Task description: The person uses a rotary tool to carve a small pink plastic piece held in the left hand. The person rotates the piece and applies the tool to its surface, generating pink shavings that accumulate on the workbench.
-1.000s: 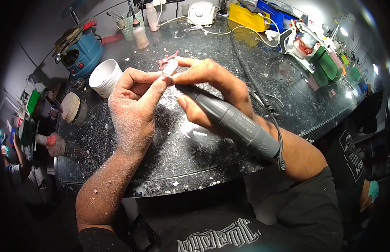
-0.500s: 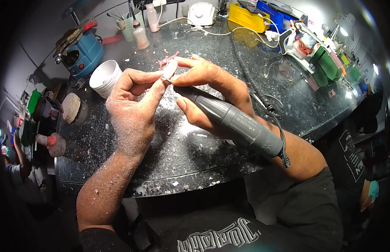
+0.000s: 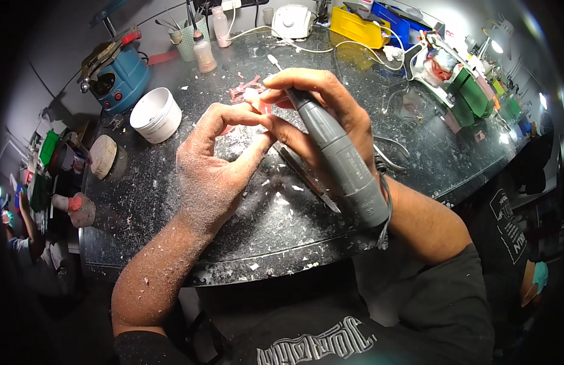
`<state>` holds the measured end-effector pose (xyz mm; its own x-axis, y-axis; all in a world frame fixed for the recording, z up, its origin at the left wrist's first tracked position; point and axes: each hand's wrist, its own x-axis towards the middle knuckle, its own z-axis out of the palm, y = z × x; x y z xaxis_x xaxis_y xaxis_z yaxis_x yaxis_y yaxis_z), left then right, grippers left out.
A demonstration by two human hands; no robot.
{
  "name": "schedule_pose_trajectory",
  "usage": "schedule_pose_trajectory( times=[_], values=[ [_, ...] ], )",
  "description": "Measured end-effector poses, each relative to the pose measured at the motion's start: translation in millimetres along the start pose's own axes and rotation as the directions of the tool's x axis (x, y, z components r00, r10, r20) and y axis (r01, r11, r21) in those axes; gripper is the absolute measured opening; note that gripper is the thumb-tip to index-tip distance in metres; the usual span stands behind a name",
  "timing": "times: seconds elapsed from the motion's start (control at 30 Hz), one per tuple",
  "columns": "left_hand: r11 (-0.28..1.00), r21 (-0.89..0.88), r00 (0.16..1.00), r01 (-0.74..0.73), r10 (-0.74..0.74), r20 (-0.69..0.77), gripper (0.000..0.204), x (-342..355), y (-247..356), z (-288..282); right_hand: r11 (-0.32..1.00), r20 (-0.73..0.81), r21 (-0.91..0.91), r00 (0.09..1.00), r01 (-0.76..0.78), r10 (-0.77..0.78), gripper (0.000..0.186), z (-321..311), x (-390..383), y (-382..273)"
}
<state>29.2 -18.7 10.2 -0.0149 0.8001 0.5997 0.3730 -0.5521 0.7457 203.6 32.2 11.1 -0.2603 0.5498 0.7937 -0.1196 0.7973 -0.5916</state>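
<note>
Pinched between the fingertips of my left hand [image 3: 212,161], which is coated in pale dust, is a small pale-pink piece [image 3: 255,97]. My right hand [image 3: 350,115] wraps round a black rotary handpiece [image 3: 342,155], and its thumb and fingertips also touch the piece. The handpiece's thin shank ends in a pale tip [image 3: 273,61] that points up and away from the piece. Much of the piece is hidden by my fingers. Below my hands a narrow knife-like tool [image 3: 309,182] lies on the dusty black tabletop [image 3: 245,243].
Pink scraps [image 3: 238,91] lie just beyond my hands. A white tub [image 3: 155,115] and blue machine [image 3: 119,76] stand left; a dropper bottle [image 3: 204,53] and white control box [image 3: 292,22] stand behind. Right are curved metal pliers-like handles [image 3: 394,146] and a yellow bin [image 3: 358,27].
The handpiece has swung more upright, and its tip has come off the pink piece. My left hand has shifted right and slightly nearer, uncovering the knife-like tool and more of the scraps.
</note>
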Motion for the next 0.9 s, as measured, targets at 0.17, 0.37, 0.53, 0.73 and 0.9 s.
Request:
schedule_pose_trajectory(
  times=[0.17,0.37,0.53,0.73,0.9],
  values=[
    [0.943,-0.289,0.983,0.164,-0.182,-0.035,0.028,3,5,1,0.996,0.024,-0.018,0.996,-0.088,0.088,0.040,-11,6,-1],
    [0.815,-0.456,0.934,0.357,-0.315,0.169,0.018,5,-2,-4,0.992,0.044,0.015,0.992,-0.122,0.121,0.039,-9,5,-3],
    [0.560,-0.664,0.865,0.496,-0.385,0.321,0.019,5,-13,-7,0.991,-0.055,-0.110,0.996,-0.072,0.066,0.032,-12,6,-4],
    [0.532,-0.709,0.879,0.464,-0.377,0.292,0.021,6,-20,-9,0.998,-0.052,-0.054,0.998,-0.032,0.029,0.032,-6,1,1],
    [0.636,-0.641,0.893,0.430,-0.401,0.202,0.031,8,-14,-5,0.989,0.004,0.045,0.990,-0.143,0.143,0.021,-9,-1,-5]
  ],
)
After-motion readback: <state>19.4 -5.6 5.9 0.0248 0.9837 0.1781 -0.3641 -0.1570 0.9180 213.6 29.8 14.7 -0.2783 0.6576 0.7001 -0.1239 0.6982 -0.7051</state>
